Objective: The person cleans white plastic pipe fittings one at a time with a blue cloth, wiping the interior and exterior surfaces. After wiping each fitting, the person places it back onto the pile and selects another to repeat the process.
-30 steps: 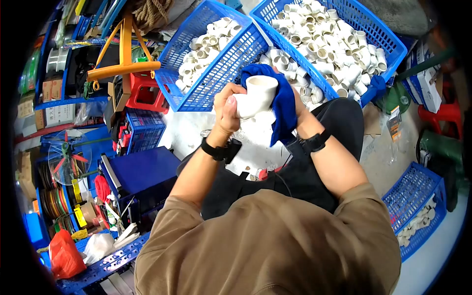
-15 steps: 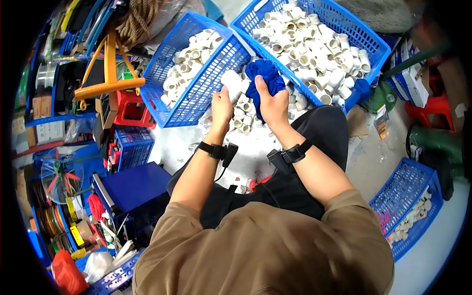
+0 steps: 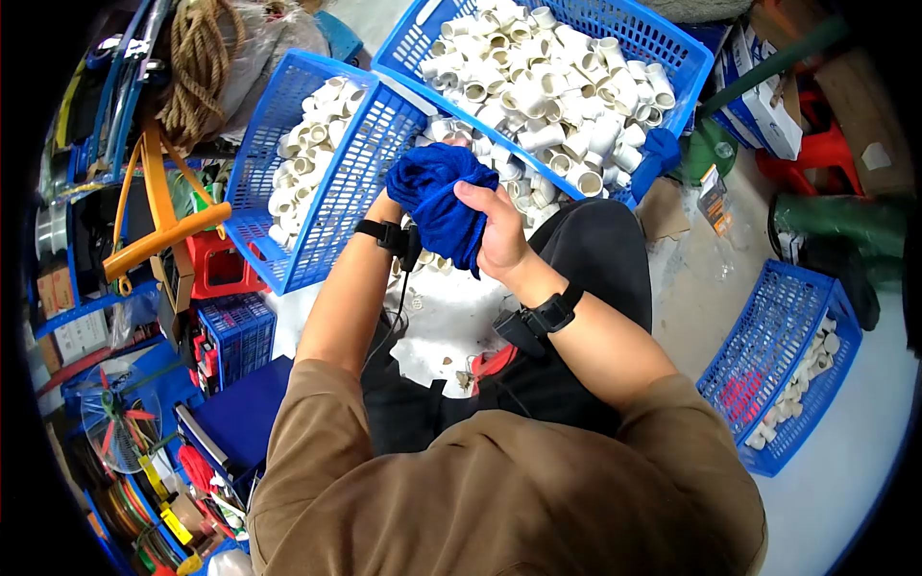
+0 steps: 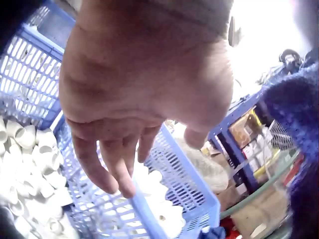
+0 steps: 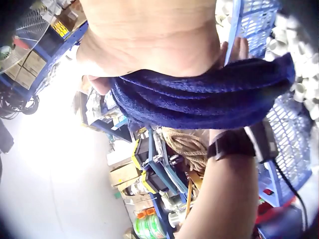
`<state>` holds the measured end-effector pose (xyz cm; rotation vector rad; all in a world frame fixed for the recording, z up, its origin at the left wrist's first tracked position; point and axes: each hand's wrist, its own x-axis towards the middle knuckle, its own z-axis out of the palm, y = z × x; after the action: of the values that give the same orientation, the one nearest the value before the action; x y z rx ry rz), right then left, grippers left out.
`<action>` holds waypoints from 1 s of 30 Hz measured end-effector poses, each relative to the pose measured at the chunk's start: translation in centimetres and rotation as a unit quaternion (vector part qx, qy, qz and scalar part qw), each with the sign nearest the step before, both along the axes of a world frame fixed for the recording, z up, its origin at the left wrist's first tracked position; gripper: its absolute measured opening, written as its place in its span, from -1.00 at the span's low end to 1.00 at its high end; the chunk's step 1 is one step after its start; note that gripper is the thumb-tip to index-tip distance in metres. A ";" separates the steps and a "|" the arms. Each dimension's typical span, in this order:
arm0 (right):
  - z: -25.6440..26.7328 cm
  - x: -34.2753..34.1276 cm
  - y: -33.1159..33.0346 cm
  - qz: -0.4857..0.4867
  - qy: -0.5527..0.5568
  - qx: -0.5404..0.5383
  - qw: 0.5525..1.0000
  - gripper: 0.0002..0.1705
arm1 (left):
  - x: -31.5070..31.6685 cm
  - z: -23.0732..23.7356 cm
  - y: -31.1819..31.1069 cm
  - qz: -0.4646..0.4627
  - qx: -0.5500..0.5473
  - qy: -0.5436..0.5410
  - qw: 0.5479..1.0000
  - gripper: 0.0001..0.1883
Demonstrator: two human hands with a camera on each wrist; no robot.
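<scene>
A crumpled blue cloth (image 3: 437, 206) is in my right hand (image 3: 504, 235), whose thumb lies over its near side. The right wrist view shows the same cloth (image 5: 194, 104) hanging in folds below the palm. My left hand is mostly hidden behind the cloth in the head view. In the left wrist view, my left hand (image 4: 144, 94) holds nothing, its fingers loosely bent and pointing down near the edge of a blue basket (image 4: 199, 214). White pipe fittings (image 3: 312, 158) fill part of that left basket.
A larger blue basket (image 3: 687, 72) heaped with white fittings stands ahead to the right. More loose fittings (image 3: 533, 187) lie between the baskets and my legs. An orange metal frame (image 3: 158, 235) and a red stool (image 3: 216, 269) are at left. Another blue basket (image 3: 768, 322) stands at right.
The large white pipe elbow has left my left hand and is out of sight. My right hand has moved left with the cloth, now in front of my left hand. The head view has shifted.
</scene>
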<state>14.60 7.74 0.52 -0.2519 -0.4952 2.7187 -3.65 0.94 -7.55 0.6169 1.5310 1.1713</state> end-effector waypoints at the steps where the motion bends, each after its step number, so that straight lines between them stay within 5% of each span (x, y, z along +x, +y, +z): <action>1: 0.1 0.1 0.2 -0.002 -0.005 0.000 1.000 -0.44 | -0.4 -0.7 -1.4 -0.154 0.019 0.305 0.939 -0.64; 3: -0.1 0.3 0.9 -0.007 -0.013 0.003 1.000 -0.40 | -2.2 -6.1 -2.6 -0.090 0.023 0.254 0.963 -0.57; 7: 1.8 1.3 5.2 -0.113 0.000 -0.127 0.985 -0.23 | -3.0 -15.0 -6.7 -0.104 -0.307 0.351 0.878 -0.31; 9: 0.6 2.7 7.5 -0.108 0.049 -0.148 0.982 -0.18 | -2.9 -17.4 -8.5 -0.131 -0.339 0.344 0.866 -0.32; 13: 0.1 2.8 7.8 -0.163 -0.029 -0.134 0.977 -0.19 | -3.3 -22.6 -11.0 -0.105 -0.433 0.286 0.848 -0.34; 17: 0.6 2.1 6.7 -0.083 0.000 -0.176 0.981 -0.16 | -3.8 -25.7 -12.1 -0.012 -0.481 0.291 0.827 -0.27; 22: -0.3 1.5 4.8 -0.021 -0.036 -0.045 0.998 -0.18 | -7.8 -27.5 -12.2 0.177 -0.452 0.358 0.798 -0.15; 24: -0.4 1.4 4.4 0.016 -0.197 0.079 0.977 -0.23 | -9.9 -29.7 -12.9 0.240 -0.442 0.386 0.773 -0.10; 25: 0.1 0.2 3.2 -0.029 -0.334 0.173 0.926 -0.25 | -10.6 -31.1 -13.0 0.266 -0.451 0.399 0.753 -0.07; 30: 0.5 -2.8 2.1 0.029 -0.362 0.219 0.906 -0.10 | -13.0 -30.9 -12.9 0.215 -0.524 0.314 0.762 -0.07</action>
<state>11.78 9.79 1.00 -1.1423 -1.3003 2.3941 -16.62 -11.97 -38.49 -0.1772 2.6580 0.1949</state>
